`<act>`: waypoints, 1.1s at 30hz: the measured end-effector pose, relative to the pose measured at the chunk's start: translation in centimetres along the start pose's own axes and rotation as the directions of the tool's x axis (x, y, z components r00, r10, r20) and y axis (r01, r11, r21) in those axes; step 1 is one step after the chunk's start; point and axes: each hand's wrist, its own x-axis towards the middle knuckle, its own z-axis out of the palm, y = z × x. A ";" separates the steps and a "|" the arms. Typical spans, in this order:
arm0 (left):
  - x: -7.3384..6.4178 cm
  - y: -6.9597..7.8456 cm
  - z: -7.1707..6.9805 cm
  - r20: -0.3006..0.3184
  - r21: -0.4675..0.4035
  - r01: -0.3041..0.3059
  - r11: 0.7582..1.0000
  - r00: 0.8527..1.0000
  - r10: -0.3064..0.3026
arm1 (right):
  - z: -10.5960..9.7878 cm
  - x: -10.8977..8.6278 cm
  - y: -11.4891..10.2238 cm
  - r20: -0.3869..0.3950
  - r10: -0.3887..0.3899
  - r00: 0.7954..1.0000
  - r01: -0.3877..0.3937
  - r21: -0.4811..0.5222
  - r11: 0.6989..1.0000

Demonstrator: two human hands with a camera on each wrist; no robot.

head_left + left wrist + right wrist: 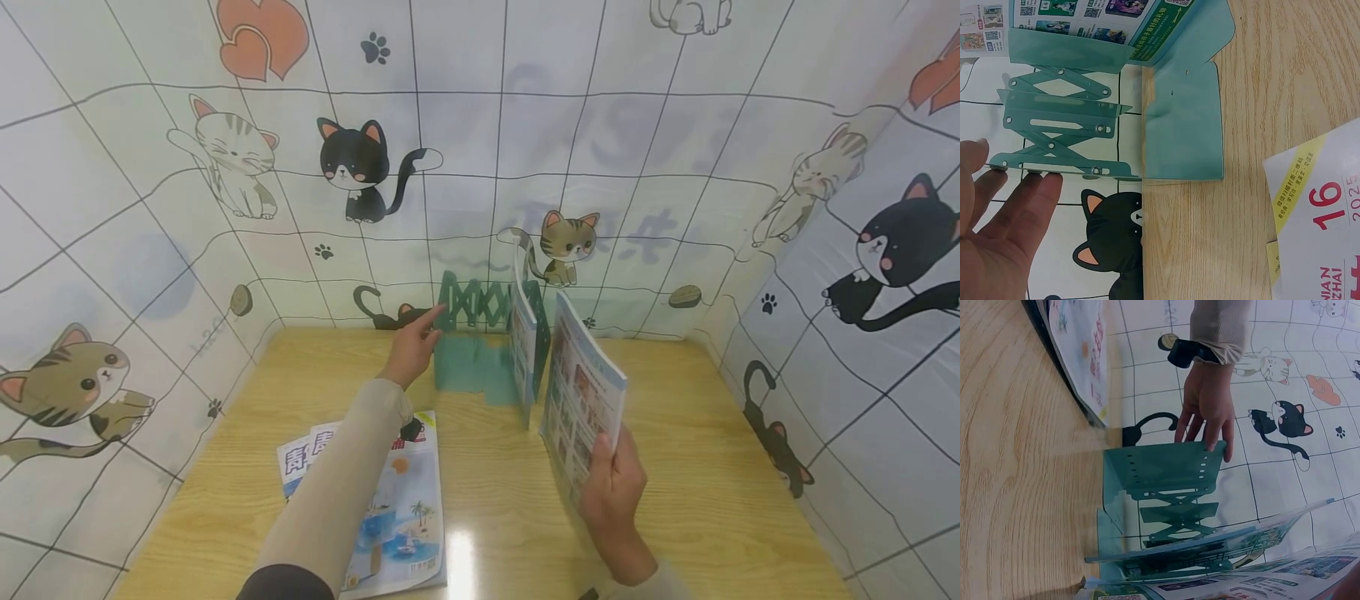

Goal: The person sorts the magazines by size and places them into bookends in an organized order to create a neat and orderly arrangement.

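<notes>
A green expandable book rack (pixel 476 367) with a criss-cross back stands against the wall. My left hand (pixel 411 346) is at its left end plate, fingers fairly straight; in the left wrist view its fingertips (pixel 1052 181) lie right along the plate's outer side. My right hand (pixel 617 492) grips a thin magazine (pixel 581 392) upright by its near edge, thumb on the left face, just right of the rack. Another magazine (pixel 522 333) stands in the rack near the right end plate (pixel 542 333).
Several magazines (pixel 408 517) lie overlapping on the wooden table (pixel 690 467) at the front left, partly under my left forearm. Cat-print sheeting (pixel 480 150) closes off the back and both sides.
</notes>
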 end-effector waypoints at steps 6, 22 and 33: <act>0.1 -0.1 0.1 0.000 0.002 0.000 1.000 1.000 0.000 | 0.1 0.0 -0.5 -0.004 -0.001 1.000 0.001 0.003 1.000; 0.1 -0.1 0.0 -0.009 -0.002 -0.001 1.000 1.000 0.001 | 0.9 0.6 -0.5 0.009 -0.003 1.000 0.003 0.062 0.998; 0.0 0.0 -0.1 -0.005 -0.005 -0.003 1.000 1.000 0.003 | 1.9 1.4 -0.6 0.000 -0.007 1.000 0.007 0.063 0.998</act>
